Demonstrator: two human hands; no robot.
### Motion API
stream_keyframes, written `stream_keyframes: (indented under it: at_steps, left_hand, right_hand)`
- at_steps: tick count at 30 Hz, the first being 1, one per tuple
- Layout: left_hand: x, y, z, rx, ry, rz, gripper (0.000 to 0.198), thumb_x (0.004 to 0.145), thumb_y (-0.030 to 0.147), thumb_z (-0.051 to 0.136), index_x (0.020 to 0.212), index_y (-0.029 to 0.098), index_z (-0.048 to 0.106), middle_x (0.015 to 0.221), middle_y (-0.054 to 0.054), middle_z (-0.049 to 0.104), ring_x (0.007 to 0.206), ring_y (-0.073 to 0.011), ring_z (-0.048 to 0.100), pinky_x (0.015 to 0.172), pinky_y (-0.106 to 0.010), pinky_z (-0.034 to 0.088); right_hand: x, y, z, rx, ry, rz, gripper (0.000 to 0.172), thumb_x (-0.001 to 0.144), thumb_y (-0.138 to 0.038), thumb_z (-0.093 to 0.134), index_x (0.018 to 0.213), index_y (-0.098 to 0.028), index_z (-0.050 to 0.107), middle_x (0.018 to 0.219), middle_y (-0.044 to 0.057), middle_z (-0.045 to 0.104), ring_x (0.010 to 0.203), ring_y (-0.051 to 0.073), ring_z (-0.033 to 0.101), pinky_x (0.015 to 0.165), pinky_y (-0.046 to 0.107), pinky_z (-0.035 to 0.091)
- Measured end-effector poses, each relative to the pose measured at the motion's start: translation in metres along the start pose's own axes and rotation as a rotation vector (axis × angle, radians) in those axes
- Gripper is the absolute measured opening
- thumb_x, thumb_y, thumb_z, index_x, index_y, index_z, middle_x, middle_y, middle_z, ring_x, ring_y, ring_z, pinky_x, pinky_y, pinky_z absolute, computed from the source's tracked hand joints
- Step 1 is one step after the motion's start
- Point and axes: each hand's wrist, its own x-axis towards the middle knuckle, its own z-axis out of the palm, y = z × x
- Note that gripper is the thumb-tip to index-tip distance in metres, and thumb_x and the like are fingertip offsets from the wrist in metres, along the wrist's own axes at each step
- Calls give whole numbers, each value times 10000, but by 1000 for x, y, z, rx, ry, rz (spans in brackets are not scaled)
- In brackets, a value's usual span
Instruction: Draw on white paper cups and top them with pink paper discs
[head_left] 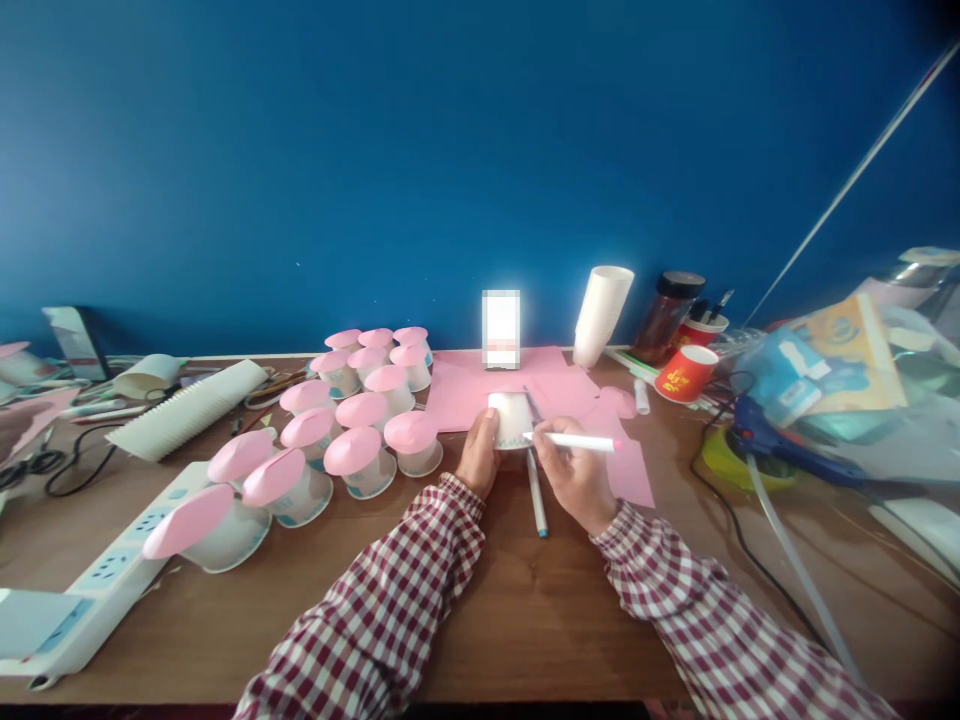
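Observation:
My left hand (478,450) grips a white paper cup (511,415) from its left side, the cup standing rim down. Blue-green zigzag marks run along the cup near its lower edge. In my right hand (579,478) is a white marker (581,441) with a pink end, its tip at the right side of the cup. A second marker (537,492) with a blue end lies on the table between my hands. To the left stand several upturned paper cups with pink paper discs (352,451) on top. Pink paper sheets (457,390) lie behind the cup.
A power strip (127,545) and a lying stack of cups (191,408) are at the left. Behind stands a tall cup stack (604,310). At right are a red cup (686,374), a dark jar (667,315), a blue glue gun (787,445) with its cable, and plastic bags (832,360).

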Motion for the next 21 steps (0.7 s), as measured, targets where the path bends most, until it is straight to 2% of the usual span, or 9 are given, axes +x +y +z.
stream_keyframes:
  at_steps: [9,15,21]
  left_hand:
    - [0,0,1,57,5,39,313,853,439,540,935,145,613,878,-53,675,847,-193,630,811,-333,471]
    - [-1,-1,-1,128,-32,69,339,873,437,509,1028,153,614,956,-59,663,862,-181,613,798,-304,457]
    - [-1,0,0,154,2,96,344,862,462,516,972,150,611,859,-39,638,782,-157,578,740,-280,448]
  right_hand:
    - [1,-1,1,-44,7,-12,114,887,-304,522,872,-193,545,774,27,615,666,148,605,619,265,508]
    - [0,5,-1,-96,25,-34,109,871,-305,572,847,-199,563,721,16,632,626,155,611,605,269,495]
    - [0,5,-1,-88,-3,-36,106,882,-302,552,856,-199,556,753,27,633,672,161,617,616,276,504]
